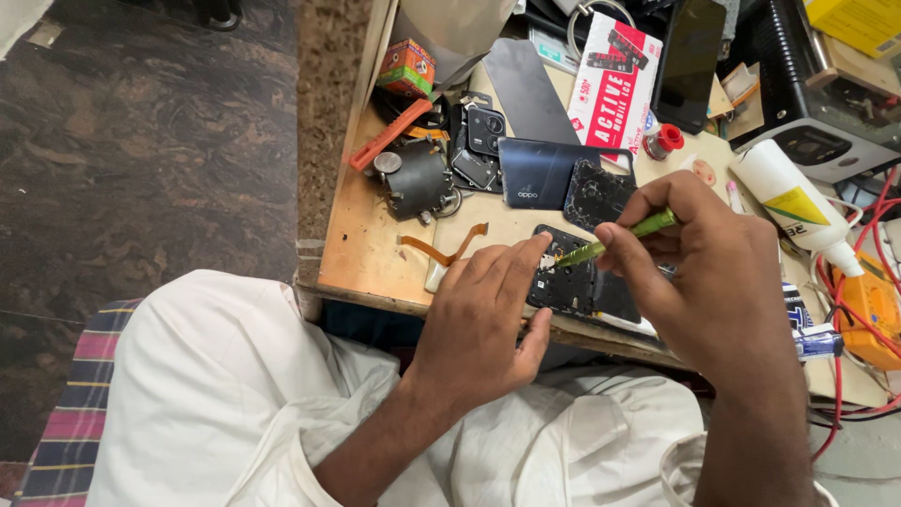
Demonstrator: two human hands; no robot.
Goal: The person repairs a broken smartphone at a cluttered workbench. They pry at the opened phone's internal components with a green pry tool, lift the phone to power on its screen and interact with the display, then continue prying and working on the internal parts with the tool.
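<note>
An opened dark phone body (574, 282) lies at the near edge of a wooden bench (366, 235). My left hand (488, 314) rests flat on its left end, fingers apart, index tip by the top corner. My right hand (709, 272) pinches a thin green screwdriver (619, 238) whose tip touches the phone's upper part. A dark blue back cover (540, 174) and a black inner plate (596, 194) lie just beyond. An orange flex ribbon (441, 249) curls to the left of my left hand.
Behind are a round grey motor part (415, 180), an orange tool (389, 134), a camera module piece (483, 131), a red and white packet (615, 80), a black phone (690, 61), a white squeeze bottle (793, 202), a yellow meter (873, 305) with red wires. Dark floor at left.
</note>
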